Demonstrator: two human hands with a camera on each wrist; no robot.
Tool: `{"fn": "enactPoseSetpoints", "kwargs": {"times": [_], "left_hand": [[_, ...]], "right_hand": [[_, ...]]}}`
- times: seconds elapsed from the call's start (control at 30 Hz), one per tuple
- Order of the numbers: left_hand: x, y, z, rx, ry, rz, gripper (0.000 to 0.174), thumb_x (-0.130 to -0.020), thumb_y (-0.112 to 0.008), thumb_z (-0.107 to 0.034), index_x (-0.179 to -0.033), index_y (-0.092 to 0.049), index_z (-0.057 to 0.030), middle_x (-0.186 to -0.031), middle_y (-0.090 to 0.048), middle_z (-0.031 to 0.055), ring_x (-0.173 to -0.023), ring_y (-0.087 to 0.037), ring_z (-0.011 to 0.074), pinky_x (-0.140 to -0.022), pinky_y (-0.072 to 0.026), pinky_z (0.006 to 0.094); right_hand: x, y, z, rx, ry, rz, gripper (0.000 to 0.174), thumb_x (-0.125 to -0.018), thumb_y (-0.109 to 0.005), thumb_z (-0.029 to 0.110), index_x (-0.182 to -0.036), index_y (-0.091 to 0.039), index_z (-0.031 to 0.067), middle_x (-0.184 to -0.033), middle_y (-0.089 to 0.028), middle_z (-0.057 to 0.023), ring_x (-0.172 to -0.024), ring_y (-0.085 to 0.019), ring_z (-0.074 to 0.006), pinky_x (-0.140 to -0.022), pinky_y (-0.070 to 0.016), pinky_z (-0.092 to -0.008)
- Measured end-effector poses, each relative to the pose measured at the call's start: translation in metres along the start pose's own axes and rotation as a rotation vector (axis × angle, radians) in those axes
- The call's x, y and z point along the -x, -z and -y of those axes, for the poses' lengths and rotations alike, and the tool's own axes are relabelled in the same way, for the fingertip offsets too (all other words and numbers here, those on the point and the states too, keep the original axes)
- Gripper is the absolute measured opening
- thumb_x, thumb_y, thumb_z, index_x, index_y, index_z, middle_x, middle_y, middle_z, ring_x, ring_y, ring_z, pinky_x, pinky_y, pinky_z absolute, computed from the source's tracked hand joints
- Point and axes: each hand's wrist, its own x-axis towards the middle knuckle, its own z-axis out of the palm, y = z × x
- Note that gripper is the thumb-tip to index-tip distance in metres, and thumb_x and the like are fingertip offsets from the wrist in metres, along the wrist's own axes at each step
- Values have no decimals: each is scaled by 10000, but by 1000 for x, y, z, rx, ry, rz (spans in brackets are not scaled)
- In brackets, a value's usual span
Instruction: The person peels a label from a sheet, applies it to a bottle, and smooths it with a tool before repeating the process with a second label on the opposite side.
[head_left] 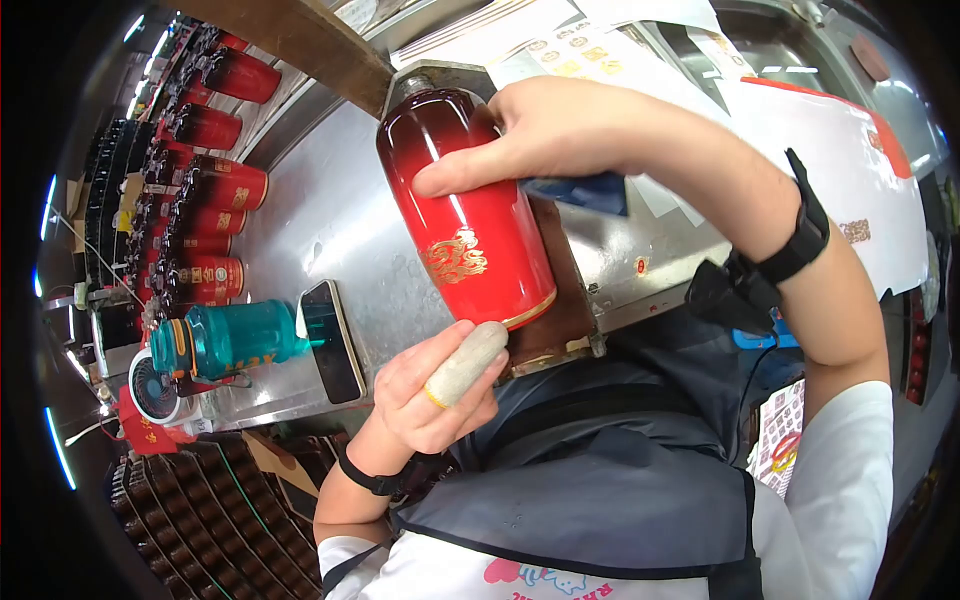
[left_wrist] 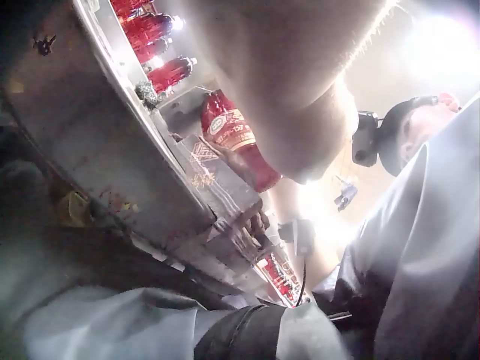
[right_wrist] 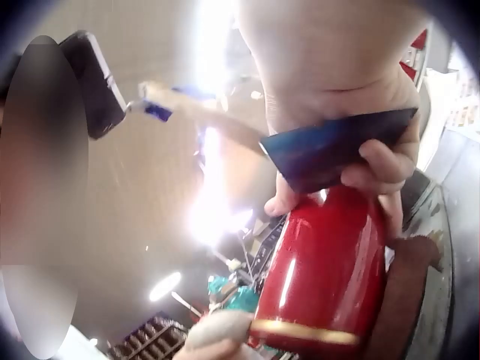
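A glossy red bottle, dark at its shoulder and printed with a gold dragon, leans over a brown wooden rest in the head view. My right hand grips its upper body, the thumb lying across the front. Those same right fingers also hold a flat dark blue scraper-like piece against the palm. At the gold-rimmed base, my left hand holds the lower edge with its fingertips. One left finger wears a pale finger cot. The left wrist view shows the bottle beyond the forearm.
Left of the bottle lie a phone and a teal water bottle on the metal table. Several red jars line the far left. Sticker sheets lie at the back, and a white sheet is on the right.
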Motion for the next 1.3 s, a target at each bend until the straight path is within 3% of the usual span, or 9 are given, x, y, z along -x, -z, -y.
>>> {"fn": "enactPoseSetpoints", "kwargs": {"times": [0.1,0.3,0.43,0.5,0.7,0.9,1.03,1.13,1.3], "left_hand": [[12,1,0,-17,33,-8,361,-621,-676,-6,-970,-767,-28,-1017,-718,112,-1007,-689,282,-792,-615,326],[4,4,3,-12,7,51,324,-650,-694,-29,-964,-771,-43,-1007,-719,101,-1010,-687,285,-778,-623,332],[-16,-3,5,-57,-60,71,356,-672,-748,-91,-1027,-771,-105,-1098,-706,11,-1164,-608,240,-877,-587,332],[-34,-8,3,-68,-45,57,367,-707,-741,-117,-1073,-761,-132,-1153,-681,-5,-1230,-558,230,-977,-525,347],[-57,-19,4,-56,109,230,406,-782,-758,-226,-1180,-712,-156,-1285,-619,22,-1323,-459,314,-1087,-387,531],[-35,-16,26,39,353,131,824,-619,-916,-306,-1350,-574,-140,-1551,-337,199,-1413,-280,524,-1125,-309,621],[-19,-34,33,215,391,-86,1008,-647,-910,-418,-1463,-424,-81,-1562,-261,270,-1402,-271,571,-1106,-344,606],[-4,-43,39,305,407,-195,1122,-609,-925,-443,-1483,-356,-28,-1556,-251,292,-1404,-283,559,-1116,-336,603],[5,-47,44,431,447,-132,1164,-589,-912,-525,-1481,-352,-29,-1545,-254,308,-1396,-302,552,-1117,-339,605]], "right_hand": [[-5,9,-25,-384,-15,207,731,-770,-784,559,-1184,-631,-22,-908,-710,-119,-821,-680,-136,-758,-541,-276],[-4,-15,-16,-789,145,240,693,-763,-826,439,-1227,-590,-18,-1012,-706,-137,-914,-686,-144,-786,-554,-288],[13,-13,20,-26,23,-143,968,-672,-779,678,-1121,-598,-160,-965,-691,-273,-878,-705,-330,-813,-557,-354],[9,-9,12,38,55,-135,1038,-684,-702,763,-1086,-598,-188,-918,-681,-305,-849,-700,-365,-794,-555,-369],[31,63,7,143,-148,37,631,-891,-661,538,-1128,-704,-45,-965,-741,-127,-880,-681,-174,-756,-528,-297],[14,182,-83,-30,-276,-349,365,-857,-745,340,-993,-761,2,-776,-733,-44,-576,-537,-81,-541,-424,-248],[-35,210,-123,250,-286,-430,313,-839,-758,283,-980,-765,4,-787,-731,-46,-622,-576,-87,-582,-463,-272],[-78,209,-146,414,-162,-382,302,-831,-755,291,-1020,-768,56,-868,-745,-92,-766,-658,-189,-768,-511,-333],[-124,224,-161,608,-242,-260,652,-744,-824,408,-1269,-656,62,-1243,-661,-172,-1103,-644,-282,-954,-483,-360]]}}
